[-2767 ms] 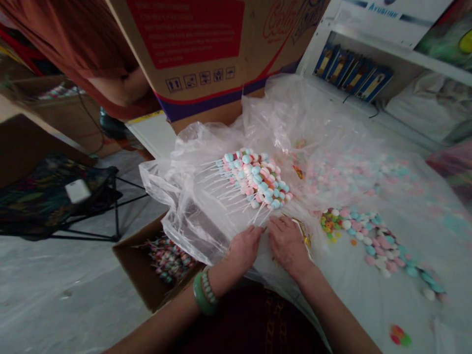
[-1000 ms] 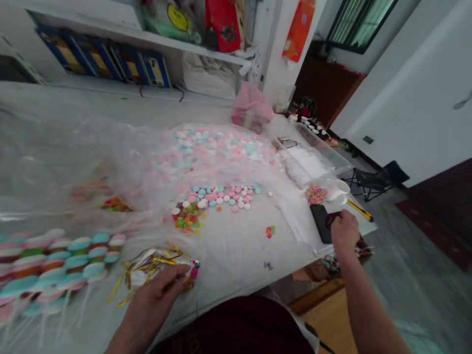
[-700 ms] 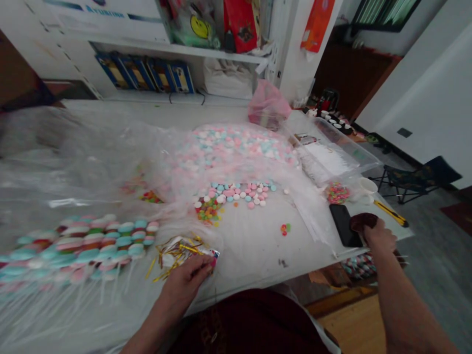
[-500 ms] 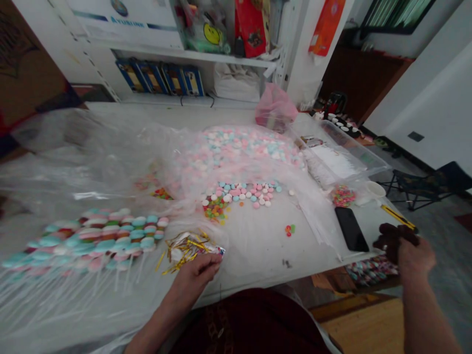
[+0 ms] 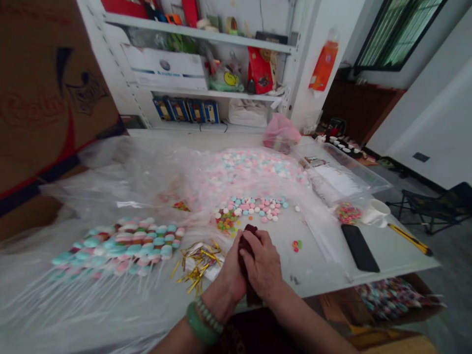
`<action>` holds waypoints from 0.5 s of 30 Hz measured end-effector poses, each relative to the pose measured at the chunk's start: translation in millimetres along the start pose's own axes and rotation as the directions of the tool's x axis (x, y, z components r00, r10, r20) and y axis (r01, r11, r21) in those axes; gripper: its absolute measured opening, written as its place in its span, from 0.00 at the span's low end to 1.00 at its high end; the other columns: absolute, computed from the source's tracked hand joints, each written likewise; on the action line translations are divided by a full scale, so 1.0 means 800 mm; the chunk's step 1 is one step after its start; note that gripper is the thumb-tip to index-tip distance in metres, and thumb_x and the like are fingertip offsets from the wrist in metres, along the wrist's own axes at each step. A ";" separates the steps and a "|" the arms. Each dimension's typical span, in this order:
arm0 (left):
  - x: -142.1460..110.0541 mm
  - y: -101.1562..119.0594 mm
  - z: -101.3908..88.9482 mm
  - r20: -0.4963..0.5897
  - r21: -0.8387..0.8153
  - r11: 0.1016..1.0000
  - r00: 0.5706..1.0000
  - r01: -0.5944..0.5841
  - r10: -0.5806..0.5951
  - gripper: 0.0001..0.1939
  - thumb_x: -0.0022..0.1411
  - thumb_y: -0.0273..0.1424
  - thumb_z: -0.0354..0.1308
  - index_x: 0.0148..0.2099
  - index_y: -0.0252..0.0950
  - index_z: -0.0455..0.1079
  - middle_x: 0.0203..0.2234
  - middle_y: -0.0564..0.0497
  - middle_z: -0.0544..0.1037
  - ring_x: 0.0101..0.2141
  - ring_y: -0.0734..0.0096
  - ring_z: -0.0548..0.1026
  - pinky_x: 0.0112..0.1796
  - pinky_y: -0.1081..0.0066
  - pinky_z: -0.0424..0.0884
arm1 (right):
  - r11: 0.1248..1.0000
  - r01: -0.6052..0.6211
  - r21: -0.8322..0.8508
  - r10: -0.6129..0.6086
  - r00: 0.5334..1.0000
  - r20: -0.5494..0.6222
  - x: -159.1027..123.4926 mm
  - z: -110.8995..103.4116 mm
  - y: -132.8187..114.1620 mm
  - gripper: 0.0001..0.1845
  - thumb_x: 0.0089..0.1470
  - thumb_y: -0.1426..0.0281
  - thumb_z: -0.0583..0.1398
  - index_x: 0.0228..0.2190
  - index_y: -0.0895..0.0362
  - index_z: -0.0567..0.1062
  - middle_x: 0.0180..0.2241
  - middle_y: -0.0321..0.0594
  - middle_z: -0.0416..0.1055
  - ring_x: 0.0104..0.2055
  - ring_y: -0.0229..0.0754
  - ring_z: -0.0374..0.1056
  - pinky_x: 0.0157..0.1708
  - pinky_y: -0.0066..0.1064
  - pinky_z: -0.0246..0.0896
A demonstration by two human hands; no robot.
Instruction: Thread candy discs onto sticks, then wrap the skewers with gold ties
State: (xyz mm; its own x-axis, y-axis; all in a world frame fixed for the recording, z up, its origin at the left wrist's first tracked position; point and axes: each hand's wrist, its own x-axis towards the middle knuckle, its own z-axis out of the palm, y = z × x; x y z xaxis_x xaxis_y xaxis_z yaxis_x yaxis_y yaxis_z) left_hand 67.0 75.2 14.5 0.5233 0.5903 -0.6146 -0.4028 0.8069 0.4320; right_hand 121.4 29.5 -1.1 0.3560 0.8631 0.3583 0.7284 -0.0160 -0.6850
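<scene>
Close together at the table's front edge, my left hand [image 5: 231, 275] and my right hand [image 5: 266, 268] are wrapped round a dark maroon cloth [image 5: 252, 296]. Part of the cloth shows above and below the fingers; the rest is hidden. Just left of my hands lie gold twist ties [image 5: 199, 263] on a white packet. Marshmallow skewers [image 5: 136, 241] in blue, pink and white rest further left, sticks toward me. Beyond my hands are loose marshmallows [image 5: 258, 206] and a small heap of coloured gummy candies [image 5: 225, 221].
A large clear bag of marshmallows [image 5: 254, 164] covers the back of the table. To the right are a black phone [image 5: 359, 247], a white mug [image 5: 376, 212], a yellow cutter [image 5: 409, 239] and a clear plastic tray [image 5: 368, 172]. A filled carton [image 5: 394, 300] stands below the edge.
My right hand has brought the dark cloth from the right side to the middle. My left hand has left the twist-tie packet and joined it on the cloth. The view has tilted up.
</scene>
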 end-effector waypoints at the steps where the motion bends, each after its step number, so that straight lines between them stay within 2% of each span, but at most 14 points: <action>1: -0.002 0.004 -0.003 -0.025 -0.023 0.999 0.999 -0.034 0.033 0.17 0.64 0.40 0.49 0.43 0.34 0.72 0.36 0.48 0.77 0.36 0.71 0.75 0.37 0.76 0.72 | 1.000 0.007 -0.014 -0.007 1.000 -0.026 0.009 0.009 -0.004 0.17 0.55 0.69 0.54 0.46 0.53 0.72 0.42 0.44 0.66 0.41 0.44 0.65 0.41 0.36 0.62; 5: -0.020 0.009 -0.014 -0.061 0.009 0.996 0.994 -0.087 0.087 0.19 0.62 0.40 0.51 0.50 0.35 0.69 0.42 0.45 0.76 0.41 0.66 0.75 0.38 0.71 0.73 | 0.998 -0.017 -0.057 0.013 0.997 -0.075 0.049 0.024 -0.003 0.11 0.57 0.68 0.52 0.38 0.56 0.73 0.35 0.41 0.67 0.36 0.40 0.65 0.37 0.30 0.59; 8: -0.033 0.008 -0.018 0.076 0.098 0.986 0.989 -0.131 0.124 0.20 0.63 0.37 0.52 0.57 0.45 0.63 0.51 0.48 0.72 0.49 0.65 0.71 0.43 0.66 0.71 | 0.979 -0.179 -0.098 0.170 0.981 -0.095 0.068 0.027 0.005 0.10 0.57 0.67 0.53 0.36 0.56 0.73 0.33 0.40 0.69 0.36 0.41 0.65 0.37 0.31 0.59; 10: -0.034 0.013 -0.022 0.136 0.105 0.989 0.986 -0.108 0.093 0.21 0.63 0.39 0.51 0.58 0.47 0.62 0.52 0.48 0.71 0.50 0.64 0.70 0.45 0.63 0.70 | 0.977 -0.181 -0.110 0.170 0.981 -0.096 0.065 0.030 0.003 0.10 0.57 0.67 0.53 0.37 0.57 0.72 0.35 0.41 0.69 0.38 0.42 0.65 0.39 0.32 0.59; 12: -0.028 0.023 -0.029 0.059 0.056 0.995 0.995 -0.088 0.085 0.20 0.63 0.40 0.49 0.56 0.41 0.65 0.48 0.45 0.74 0.46 0.64 0.73 0.45 0.64 0.71 | 0.990 -0.088 -0.110 0.087 0.996 -0.018 0.050 0.035 -0.007 0.11 0.57 0.68 0.53 0.39 0.57 0.71 0.37 0.42 0.68 0.39 0.43 0.65 0.39 0.33 0.60; 15: -0.011 0.040 -0.043 -0.156 0.051 0.987 0.975 -0.154 0.160 0.13 0.61 0.33 0.54 0.44 0.32 0.71 0.34 0.46 0.78 0.34 0.69 0.76 0.37 0.72 0.73 | 0.998 -0.051 -0.039 0.056 0.988 0.145 0.027 0.037 -0.026 0.15 0.53 0.72 0.54 0.43 0.59 0.70 0.39 0.45 0.67 0.39 0.43 0.65 0.39 0.35 0.61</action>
State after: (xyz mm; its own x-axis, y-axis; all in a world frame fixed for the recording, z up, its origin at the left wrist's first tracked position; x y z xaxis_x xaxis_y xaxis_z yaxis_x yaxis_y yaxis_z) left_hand 23.9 95.2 11.1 0.3283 0.7009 -0.6332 -0.4393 0.7068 0.5546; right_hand 96.0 63.4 2.0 0.3077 0.9249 0.2234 0.7312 -0.0797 -0.6775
